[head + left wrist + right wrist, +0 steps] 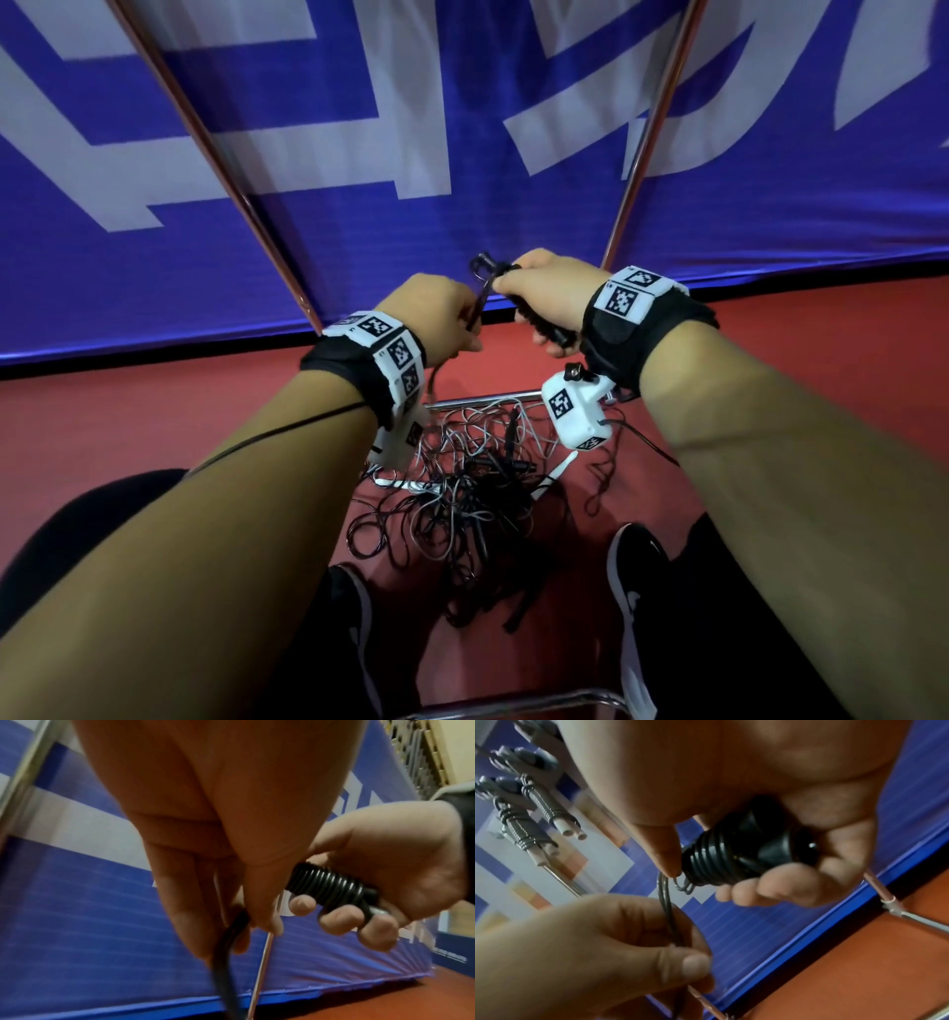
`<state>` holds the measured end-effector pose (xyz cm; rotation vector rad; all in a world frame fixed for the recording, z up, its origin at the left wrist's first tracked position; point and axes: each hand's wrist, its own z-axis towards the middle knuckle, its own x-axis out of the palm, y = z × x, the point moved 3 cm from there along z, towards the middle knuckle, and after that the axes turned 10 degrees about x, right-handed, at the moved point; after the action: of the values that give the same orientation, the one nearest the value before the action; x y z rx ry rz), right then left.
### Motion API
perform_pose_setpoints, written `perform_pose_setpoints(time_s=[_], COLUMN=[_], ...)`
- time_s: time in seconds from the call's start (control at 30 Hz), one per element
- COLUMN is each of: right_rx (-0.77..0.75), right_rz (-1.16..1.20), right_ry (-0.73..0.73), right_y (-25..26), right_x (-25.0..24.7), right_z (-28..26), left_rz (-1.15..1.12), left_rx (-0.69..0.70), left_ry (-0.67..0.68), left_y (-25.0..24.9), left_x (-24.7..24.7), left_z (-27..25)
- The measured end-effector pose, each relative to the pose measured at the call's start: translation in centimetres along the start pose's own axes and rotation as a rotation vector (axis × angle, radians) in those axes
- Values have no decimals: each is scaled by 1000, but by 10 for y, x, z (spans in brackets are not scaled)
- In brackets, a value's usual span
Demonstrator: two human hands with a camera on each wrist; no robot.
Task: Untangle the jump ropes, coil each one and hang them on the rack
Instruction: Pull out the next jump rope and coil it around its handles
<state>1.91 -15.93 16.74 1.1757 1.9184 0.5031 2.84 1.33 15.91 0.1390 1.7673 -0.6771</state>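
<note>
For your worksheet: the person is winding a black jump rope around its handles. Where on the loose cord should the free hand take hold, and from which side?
Pinch the black cord close below the wrapped handles, coming from under them, as the left hand does. The cord leaves the coil's lower end and hangs down, so a grip there probably keeps each new turn taut while the right hand holds the handles.

head view: even indoor light, sharp in the centre, wide-angle bending of rack poles [215,169] toward the edges; soft shadows under the rope pile [462,493] on the red floor [128,411]. wrist views: dim, warm cast, noisy; left hand [598,953] and hung ropes [539,811] motion-blurred, near palms unfocused.
</note>
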Motion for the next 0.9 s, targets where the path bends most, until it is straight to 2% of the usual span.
perform_pose_setpoints(time_s=[0.17, 0.27, 0.37, 0.43, 0.5, 0.6, 0.7, 0.8, 0.9], right_rx=[24, -42, -97, -120, -148, -185, -170, -158, -168], right_rz=[107, 88, 106, 113, 122, 136, 167, 228, 256], right_ry=[98, 92, 54, 39, 23, -20, -32, -38, -33], right_y=[8, 12, 13, 12, 13, 14, 15, 16, 17], right_x=[3, 1, -4, -7, -8, -10, -10, -11, -13], right_z=[-8, -9, -9, -10, -12, -15, -16, -16, -16], left_rz=[-288, -348, -355, -541, -848, -994, -1086, -1176, -1276], left_rx=[-119, -113, -55, -30, -38, -87, -141, -194, -156], left_ry=[-124, -168, -113, -33, 36, 41, -53, -231, -320], left_y=[1, 1, -1, 0, 1, 3, 5, 10, 7], left_x=[9, 1, -16, -21, -19, -15, -16, -23, -29], left_z=[-5, -5, -8, -11, -12, -11, -11, -12, -11])
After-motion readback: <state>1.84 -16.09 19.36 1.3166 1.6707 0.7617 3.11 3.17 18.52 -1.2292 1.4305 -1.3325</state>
